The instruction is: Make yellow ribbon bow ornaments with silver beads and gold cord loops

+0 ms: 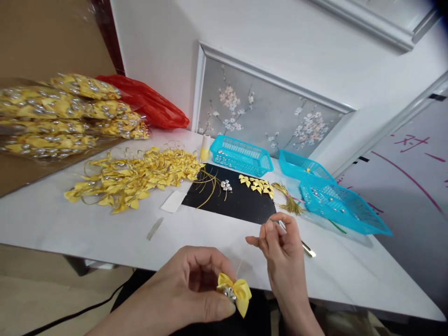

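Between the thumb and fingers of my left hand [185,289] is a yellow ribbon flower [241,294] with a silver bead cluster at its centre, held low in front of the table edge. A thin pale strand rises from behind the flower; its far end is too fine to follow. My right hand [282,247] is raised to the right of it, thumb and index fingertip pinched together, other fingers curled. What lies in that pinch is too small to make out. A slim gold-and-silver metal tool [308,249] shows behind this hand; whether the hand touches it, I cannot tell.
A black mat [231,207] bears a silver bead flower [226,185], yellow ribbon petals [258,185] and stems. Around it are a stem bundle [290,198], blue baskets [241,156], a thread spool [205,148] and a pile of yellow flowers [140,175]. Wrapped bunches [63,112] stand left.
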A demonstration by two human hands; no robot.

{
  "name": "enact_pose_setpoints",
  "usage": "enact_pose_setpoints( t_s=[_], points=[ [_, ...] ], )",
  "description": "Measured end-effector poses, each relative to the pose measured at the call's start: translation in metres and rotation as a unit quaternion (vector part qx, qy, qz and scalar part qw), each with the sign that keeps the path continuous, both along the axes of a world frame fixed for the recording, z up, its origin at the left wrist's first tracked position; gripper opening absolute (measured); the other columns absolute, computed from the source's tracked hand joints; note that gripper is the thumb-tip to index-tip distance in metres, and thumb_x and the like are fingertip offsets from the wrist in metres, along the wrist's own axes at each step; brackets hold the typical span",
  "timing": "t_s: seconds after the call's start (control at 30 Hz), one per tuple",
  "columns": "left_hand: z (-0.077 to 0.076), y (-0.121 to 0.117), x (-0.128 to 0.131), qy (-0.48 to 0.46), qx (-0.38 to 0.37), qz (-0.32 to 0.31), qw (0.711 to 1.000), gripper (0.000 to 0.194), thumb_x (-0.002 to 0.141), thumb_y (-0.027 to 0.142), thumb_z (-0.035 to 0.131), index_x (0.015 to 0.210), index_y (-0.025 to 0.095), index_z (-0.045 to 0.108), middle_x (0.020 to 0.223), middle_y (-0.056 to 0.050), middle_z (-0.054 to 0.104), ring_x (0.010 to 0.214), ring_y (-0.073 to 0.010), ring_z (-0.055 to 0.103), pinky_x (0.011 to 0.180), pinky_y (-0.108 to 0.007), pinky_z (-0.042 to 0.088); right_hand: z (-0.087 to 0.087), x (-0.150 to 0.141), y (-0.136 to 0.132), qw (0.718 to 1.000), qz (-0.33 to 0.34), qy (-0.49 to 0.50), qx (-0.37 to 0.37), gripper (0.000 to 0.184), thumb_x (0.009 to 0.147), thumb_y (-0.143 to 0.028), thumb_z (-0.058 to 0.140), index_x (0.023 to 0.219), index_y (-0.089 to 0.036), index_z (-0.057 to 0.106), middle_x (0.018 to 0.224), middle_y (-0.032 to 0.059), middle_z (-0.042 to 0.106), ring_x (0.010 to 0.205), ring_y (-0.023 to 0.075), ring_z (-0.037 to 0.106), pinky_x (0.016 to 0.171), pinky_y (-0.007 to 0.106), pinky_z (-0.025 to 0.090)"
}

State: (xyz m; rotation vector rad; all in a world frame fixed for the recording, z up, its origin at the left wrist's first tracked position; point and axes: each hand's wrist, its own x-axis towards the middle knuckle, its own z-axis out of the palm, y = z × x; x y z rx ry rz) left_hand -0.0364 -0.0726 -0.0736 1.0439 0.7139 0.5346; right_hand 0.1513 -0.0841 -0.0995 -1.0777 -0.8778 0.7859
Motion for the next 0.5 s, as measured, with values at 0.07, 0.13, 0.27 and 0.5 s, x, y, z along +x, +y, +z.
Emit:
enact_pose_setpoints(
  t_s=[0.07, 0.13, 0.27, 0.5],
  points=[
    [0.000, 0.001, 0.001, -0.002, -0.005, -0.004, 1.000, 0.025, 0.060, 0.030, 0.087, 0.075, 0.019, 0.071, 0.064, 0.003, 0.065, 0.059, -0.0120, 0.047, 0.056, -0.023, 0.031, -0.002, -0.002, -0.003, 1.000, 0.010, -0.016, -0.011, 0.020, 0.093, -0.043, 0.060, 0.095, -0.024, 0.052, 0.062, -0.0107, 0.045, 0.053, 0.0064, 0.042, 0.075, 0.035, 0.060],
    [0.001, 0.003, 0.001, -0.014, -0.015, -0.001, 1.000, 0.026, 0.060, 0.029, 0.087, 0.076, 0.018, 0.070, 0.067, 0.002, 0.067, 0.060, -0.0114, 0.049, 0.057, -0.022, 0.033, 0.000, -0.003, -0.008, 0.998, 0.057, -0.027, -0.031, 0.020, 0.095, -0.042, 0.058, 0.093, -0.022, 0.056, 0.058, -0.0108, 0.042, 0.051, 0.0061, 0.042, 0.077, 0.033, 0.058],
    [0.000, 0.005, 0.002, -0.057, -0.034, 0.014, 0.998, 0.037, 0.061, 0.028, 0.089, 0.090, 0.020, 0.069, 0.072, 0.003, 0.069, 0.065, -0.0114, 0.054, 0.060, -0.021, 0.038, 0.013, 0.000, -0.022, 0.972, 0.212, -0.088, -0.054, 0.021, 0.098, -0.038, 0.052, 0.094, -0.021, 0.065, 0.063, -0.0054, 0.049, 0.061, 0.0092, 0.054, 0.069, 0.024, 0.051],
    [-0.004, 0.006, 0.002, -0.118, -0.112, -0.043, 0.986, 0.056, 0.060, 0.018, 0.088, 0.108, 0.022, 0.059, 0.065, 0.007, 0.063, 0.056, -0.0074, 0.052, 0.058, -0.020, 0.043, 0.034, 0.002, -0.021, 0.918, 0.344, -0.198, -0.009, 0.024, 0.094, -0.040, 0.058, 0.109, -0.030, 0.073, 0.086, 0.0001, 0.050, 0.074, 0.0125, 0.049, 0.064, 0.025, 0.040]
  ],
)
